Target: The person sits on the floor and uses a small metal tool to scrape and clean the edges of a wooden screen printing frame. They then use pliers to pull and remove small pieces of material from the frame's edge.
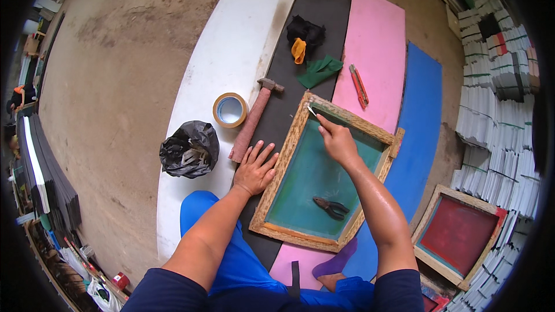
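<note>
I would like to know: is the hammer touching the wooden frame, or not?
Apart. The head view shows it: a dark strip of the black sheet lies between the hammer and the wooden frame.

The right hand (336, 138) holds a thin pale tool (312, 111), whose tip is near the upper left corner of a wooden frame (298, 240) with green mesh (306, 173). The left hand (256, 169) rests with spread fingers on the black sheet (326, 0), between this frame and a hammer (254, 118) with a reddish handle. On the mesh there are pliers (332, 208). On the white sheet (248, 23) there are a roll of brown tape (216, 111) and a black plastic bag (205, 150), and a red cutter (359, 86) lies on the pink sheet (378, 34)
</note>
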`<control>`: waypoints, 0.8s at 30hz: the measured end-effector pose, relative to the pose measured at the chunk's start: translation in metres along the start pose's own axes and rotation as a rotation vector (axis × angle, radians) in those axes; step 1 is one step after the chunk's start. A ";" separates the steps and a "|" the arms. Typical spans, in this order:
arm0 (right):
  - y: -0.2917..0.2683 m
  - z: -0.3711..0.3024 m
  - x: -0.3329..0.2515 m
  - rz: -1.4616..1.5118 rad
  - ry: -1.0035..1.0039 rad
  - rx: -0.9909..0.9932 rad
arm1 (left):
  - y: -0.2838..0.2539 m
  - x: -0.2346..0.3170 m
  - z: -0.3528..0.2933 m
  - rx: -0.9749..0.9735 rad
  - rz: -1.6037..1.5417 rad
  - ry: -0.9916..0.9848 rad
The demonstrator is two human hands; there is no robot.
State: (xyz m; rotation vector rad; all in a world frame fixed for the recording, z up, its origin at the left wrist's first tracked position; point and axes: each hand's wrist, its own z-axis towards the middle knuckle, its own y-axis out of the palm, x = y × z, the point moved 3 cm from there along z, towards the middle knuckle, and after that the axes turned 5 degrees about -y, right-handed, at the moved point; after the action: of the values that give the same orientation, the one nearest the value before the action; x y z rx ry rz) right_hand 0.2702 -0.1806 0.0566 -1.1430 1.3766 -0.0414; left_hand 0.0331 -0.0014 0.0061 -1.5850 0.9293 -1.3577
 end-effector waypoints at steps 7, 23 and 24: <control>-0.004 -0.001 -0.022 -0.622 -0.042 -0.145 | 0.000 -0.004 -0.002 0.010 -0.003 -0.019; -0.019 0.010 -0.019 0.564 0.580 -0.320 | 0.001 -0.005 -0.001 0.022 0.000 -0.012; -0.024 0.015 -0.018 0.765 0.729 -0.354 | 0.001 -0.003 0.001 0.023 -0.001 -0.004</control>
State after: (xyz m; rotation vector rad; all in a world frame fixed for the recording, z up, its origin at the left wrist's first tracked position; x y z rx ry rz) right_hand 0.2906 -0.1724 0.0815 -0.8290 2.4811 0.3820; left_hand 0.0334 0.0011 0.0038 -1.5709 0.9074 -1.3603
